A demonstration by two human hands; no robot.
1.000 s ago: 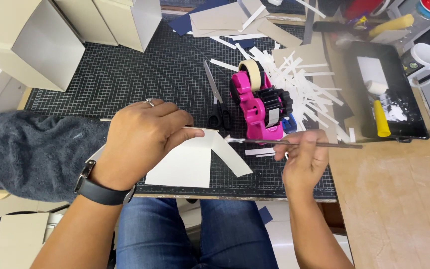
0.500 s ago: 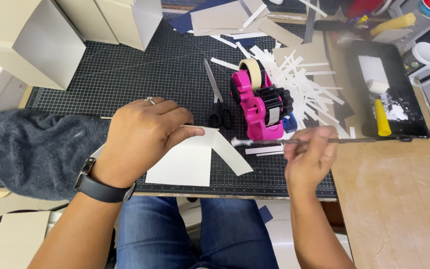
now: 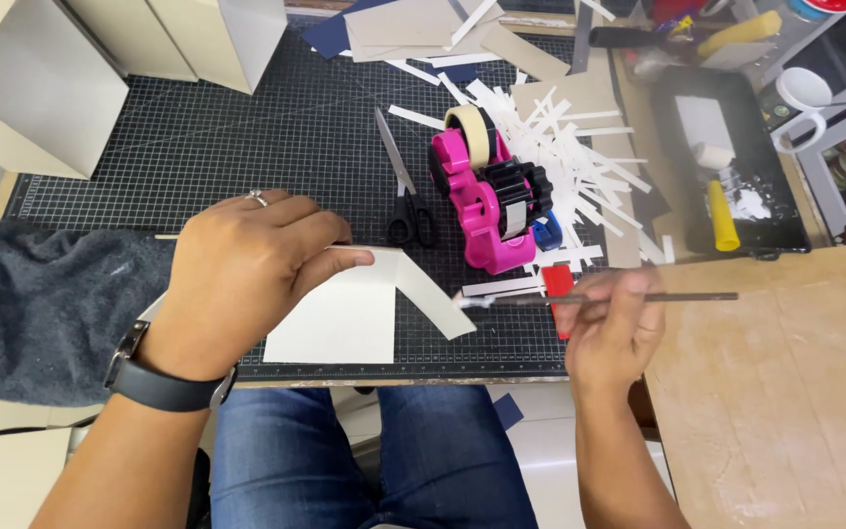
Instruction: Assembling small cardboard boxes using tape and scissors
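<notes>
White card lies pinned flat under my left hand while my right hand pinches a thin glue brush, tip near the folded flap.

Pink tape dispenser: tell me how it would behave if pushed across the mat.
The pink tape dispenser looks bulky and broad-based, so it probably slides rather than tips. It likely feels heavy for its size. The paper strips against it would probably scatter.

head | worn camera, looks steeply down | close over cutting mat
</notes>
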